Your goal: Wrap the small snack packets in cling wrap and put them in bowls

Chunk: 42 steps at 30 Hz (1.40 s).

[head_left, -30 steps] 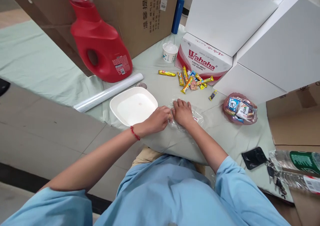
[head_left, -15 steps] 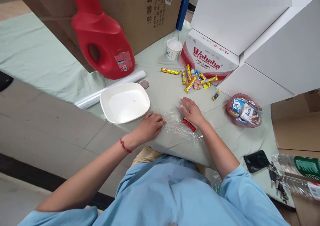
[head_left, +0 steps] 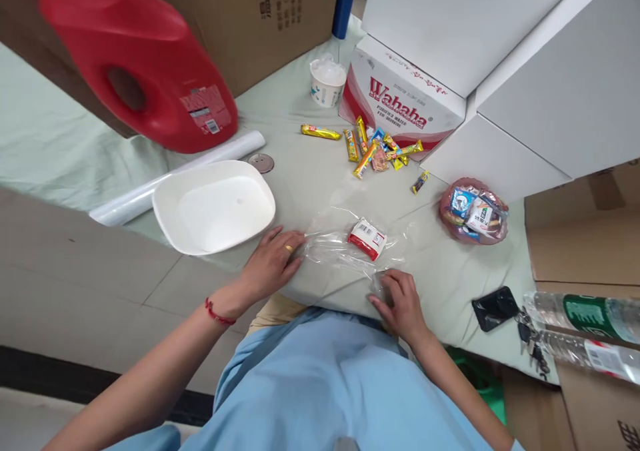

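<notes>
A sheet of clear plastic wrap (head_left: 330, 248) lies spread and wrinkled on the cloth-covered table in front of me. On it sits a small red-and-white packet (head_left: 368, 238), its white printed face showing. My left hand (head_left: 273, 259), with a ring and a red wrist cord, rests at the left edge of the wrap, fingers bent together on it. At the near right edge is my right hand (head_left: 403, 304), its fingers curled and a bit of wrap between thumb and fingers. Neither hand touches the packet.
A white tub (head_left: 215, 231) stands left, beside a plastic wrap roll (head_left: 130, 201) and red detergent jug (head_left: 150, 71). Yellow-wrapped snacks (head_left: 367, 158) lie before a Wahaha box (head_left: 400, 104), near a paper cup (head_left: 326, 94). Right are a snack bowl (head_left: 450, 221), keys (head_left: 533, 344) and bottles (head_left: 550, 304).
My right hand has moved back from beyond the packet to the wrap's near edge. The packet now shows its white face instead of only a red side. The view has shifted.
</notes>
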Tool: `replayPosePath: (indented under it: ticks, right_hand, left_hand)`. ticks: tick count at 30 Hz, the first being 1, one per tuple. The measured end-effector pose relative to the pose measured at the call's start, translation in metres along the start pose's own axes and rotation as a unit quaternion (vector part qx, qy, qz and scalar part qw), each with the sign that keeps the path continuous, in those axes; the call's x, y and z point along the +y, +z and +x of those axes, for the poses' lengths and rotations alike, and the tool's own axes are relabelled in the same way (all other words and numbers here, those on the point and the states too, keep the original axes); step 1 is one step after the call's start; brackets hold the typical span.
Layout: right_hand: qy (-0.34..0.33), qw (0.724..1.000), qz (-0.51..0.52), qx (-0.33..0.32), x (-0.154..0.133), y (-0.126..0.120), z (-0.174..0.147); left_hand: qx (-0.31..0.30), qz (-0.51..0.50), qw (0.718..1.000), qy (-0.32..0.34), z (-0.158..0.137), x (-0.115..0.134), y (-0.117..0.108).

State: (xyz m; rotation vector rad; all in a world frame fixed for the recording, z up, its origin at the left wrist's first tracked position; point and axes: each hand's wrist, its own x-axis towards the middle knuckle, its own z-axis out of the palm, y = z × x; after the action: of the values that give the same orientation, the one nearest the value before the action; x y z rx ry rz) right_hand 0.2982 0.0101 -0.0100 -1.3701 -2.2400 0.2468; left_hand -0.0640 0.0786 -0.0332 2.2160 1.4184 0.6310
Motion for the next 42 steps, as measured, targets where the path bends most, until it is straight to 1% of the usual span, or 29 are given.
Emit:
replayPosePath:
  ticks: [2,4,7,9,12,14,17,20,23,26,28,30,32,34,37,40,42]
  right_hand:
    - [0.022,1.0,0.004,-0.009,0.003,0.006,-0.003]
    - [0.034,0.999,0.018,-0.002,0.005,0.004,-0.002]
    - [0.044,0.998,0.031,0.015,0.011,-0.01,-0.003]
    - [0.045,0.998,0.029,0.019,0.015,-0.023,-0.007]
    - [0.028,0.999,0.029,0.005,0.018,-0.039,-0.015]
    - [0.014,0.999,0.035,-0.009,0.017,-0.044,-0.021]
    - [0.003,0.998,0.055,-0.026,0.012,-0.041,-0.03]
    - [0.017,0.997,0.073,-0.035,0.005,-0.034,-0.036]
    - [0.033,0.996,0.081,-0.028,-0.001,-0.029,-0.036]
    - [0.046,0.996,0.079,-0.006,-0.004,-0.031,-0.029]
    - [0.058,0.995,0.082,0.011,-0.002,-0.036,-0.021]
    - [0.08,0.992,0.098,0.027,0.004,-0.043,-0.011]
    - [0.114,0.983,0.138,0.038,0.014,-0.048,-0.001]
    - [0.166,0.966,0.193,0.043,0.025,-0.05,0.01]
    - [0.261,0.931,0.248,0.057,0.044,-0.048,0.03]
    - [0.315,0.908,0.268,0.069,0.062,-0.042,0.051]
    - [0.335,0.9,0.272,0.065,0.073,-0.037,0.06]
  left_hand:
    - [-0.006,-0.005,1.0,0.001,0.001,0.0,-0.002]
    - [-0.019,-0.012,1.0,0.004,0.002,-0.001,-0.004]
    - [-0.031,-0.022,0.999,0.005,0.003,-0.001,-0.007]
    - [-0.025,-0.029,0.999,0.002,0.002,-0.001,-0.008]
    - [-0.01,-0.04,0.999,-0.004,0.001,-0.002,-0.007]
    - [-0.003,-0.04,0.999,-0.009,-0.001,-0.001,-0.006]
    - [0.012,-0.025,0.999,-0.025,-0.003,0.001,-0.003]
    - [0.016,0.007,0.999,-0.041,-0.001,0.005,0.0]
    - [0.007,0.021,0.999,-0.033,0.006,0.007,-0.001]
    - [0.005,-0.023,1.0,-0.012,0.015,0.005,-0.006]
    - [0.019,-0.072,0.997,-0.002,0.02,0.005,-0.01]
    - [0.038,-0.119,0.992,0.001,0.025,0.006,-0.014]
    - [0.051,-0.161,0.986,-0.007,0.033,0.009,-0.016]
    - [0.058,-0.2,0.978,-0.025,0.043,0.012,-0.016]
    - [0.065,-0.251,0.964,-0.067,0.063,0.016,-0.011]
    - [0.073,-0.262,0.955,-0.119,0.086,0.016,-0.005]
    - [0.058,-0.252,0.956,-0.139,0.103,0.016,-0.001]
